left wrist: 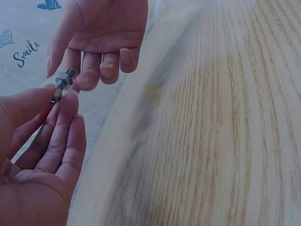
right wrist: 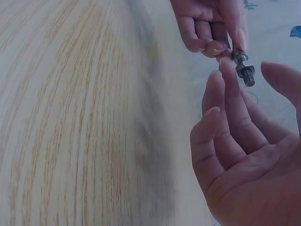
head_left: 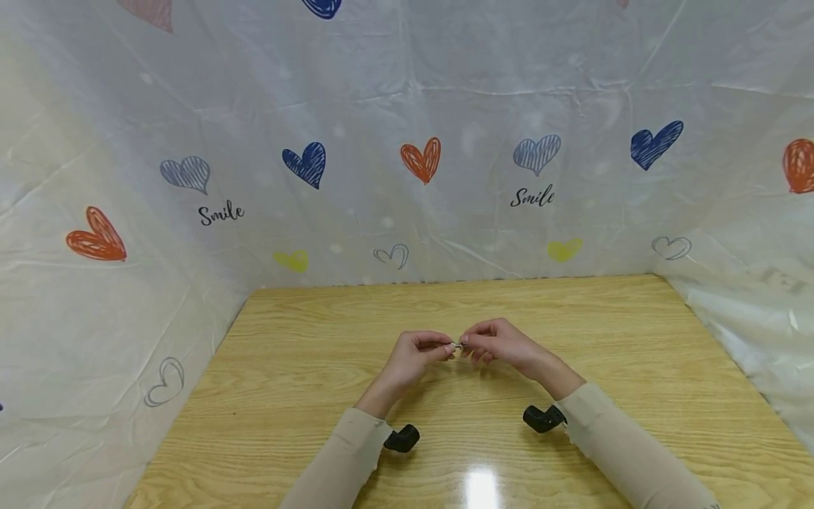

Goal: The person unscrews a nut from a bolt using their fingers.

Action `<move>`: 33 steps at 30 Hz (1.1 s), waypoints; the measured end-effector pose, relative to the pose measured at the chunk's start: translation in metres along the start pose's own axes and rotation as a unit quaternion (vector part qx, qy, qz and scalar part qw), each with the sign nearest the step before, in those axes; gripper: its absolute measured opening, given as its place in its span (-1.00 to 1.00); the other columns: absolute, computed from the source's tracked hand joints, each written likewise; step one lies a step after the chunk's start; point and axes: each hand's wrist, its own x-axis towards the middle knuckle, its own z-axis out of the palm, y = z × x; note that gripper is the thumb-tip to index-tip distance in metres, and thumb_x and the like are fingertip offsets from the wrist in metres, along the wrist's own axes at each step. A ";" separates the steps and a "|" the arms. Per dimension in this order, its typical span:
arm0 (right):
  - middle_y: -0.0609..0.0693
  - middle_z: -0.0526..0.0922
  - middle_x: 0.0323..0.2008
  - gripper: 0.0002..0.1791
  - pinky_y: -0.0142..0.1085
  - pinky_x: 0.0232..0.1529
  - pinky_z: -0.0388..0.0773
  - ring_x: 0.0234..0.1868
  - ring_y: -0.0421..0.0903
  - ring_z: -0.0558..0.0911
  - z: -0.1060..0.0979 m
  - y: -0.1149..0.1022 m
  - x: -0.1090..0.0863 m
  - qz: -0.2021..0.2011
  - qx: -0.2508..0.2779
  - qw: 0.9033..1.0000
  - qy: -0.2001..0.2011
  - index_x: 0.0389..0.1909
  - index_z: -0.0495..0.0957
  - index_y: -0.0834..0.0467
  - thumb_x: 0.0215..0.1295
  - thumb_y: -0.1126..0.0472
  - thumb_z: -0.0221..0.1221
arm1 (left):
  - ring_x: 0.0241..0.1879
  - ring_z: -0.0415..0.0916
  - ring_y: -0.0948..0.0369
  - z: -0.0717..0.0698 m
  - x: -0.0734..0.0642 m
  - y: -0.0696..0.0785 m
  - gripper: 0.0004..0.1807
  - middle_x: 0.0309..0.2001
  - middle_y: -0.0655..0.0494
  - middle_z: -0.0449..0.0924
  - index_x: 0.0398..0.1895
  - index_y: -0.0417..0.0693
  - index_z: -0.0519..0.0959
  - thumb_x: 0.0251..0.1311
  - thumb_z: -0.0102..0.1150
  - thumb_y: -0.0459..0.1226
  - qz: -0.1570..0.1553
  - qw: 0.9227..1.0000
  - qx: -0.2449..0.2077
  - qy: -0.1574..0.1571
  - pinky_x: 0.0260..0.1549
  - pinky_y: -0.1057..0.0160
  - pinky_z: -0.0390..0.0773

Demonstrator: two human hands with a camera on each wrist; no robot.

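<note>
A small metal bolt [left wrist: 70,72] with a hex nut [left wrist: 64,80] partway along its thread is pinched at one end between the thumb and fingertips of my left hand [head_left: 405,362]. Its threaded tip points toward my right hand [head_left: 506,346]. In the right wrist view, the right thumb stands apart from the nut [right wrist: 245,71], and the loosely bent fingers are spread close beside it. The bolt's far end is hidden by the left fingertips. Both hands meet above the middle of the wooden table.
The wood-grain table [head_left: 305,396] stretches out beneath both arms. Behind it and at the sides hangs a white sheet [head_left: 356,212] printed with hearts and the word Smile. A black wrist camera [head_left: 403,439] sits below the left sleeve, another black camera [head_left: 543,418] by the right sleeve.
</note>
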 end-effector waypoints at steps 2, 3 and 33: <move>0.27 0.74 -0.14 -0.66 -0.20 -0.22 0.67 -0.16 0.18 0.72 0.000 0.001 0.001 -0.002 -0.002 1.000 -0.005 0.04 0.67 0.30 0.56 0.11 0.15 | -0.12 0.73 0.03 0.001 0.000 0.000 -0.81 -0.08 -0.15 0.73 -0.04 -0.34 0.71 0.38 0.27 -0.39 -0.001 1.000 0.001 0.001 0.04 -0.11 0.67; 0.28 0.74 -0.15 -0.67 -0.20 -0.22 0.67 -0.17 0.17 0.72 0.001 0.001 0.001 -0.001 -0.003 1.000 -0.008 0.02 0.68 0.29 0.56 0.11 0.15 | -0.12 0.73 0.03 0.001 0.000 0.000 -0.81 -0.08 -0.15 0.73 -0.04 -0.33 0.71 0.38 0.27 -0.39 -0.001 1.000 0.002 0.001 0.04 -0.11 0.67; 0.35 0.67 -0.11 -0.70 -0.08 -0.20 0.68 -0.17 0.24 0.66 0.001 0.001 -0.002 -0.027 0.008 0.999 -0.016 0.07 0.59 0.31 0.48 0.19 0.22 | -0.11 0.72 0.03 0.001 0.000 0.002 -0.80 -0.08 -0.13 0.73 -0.03 -0.32 0.71 0.38 0.28 -0.37 0.000 1.000 0.005 0.000 0.04 -0.09 0.68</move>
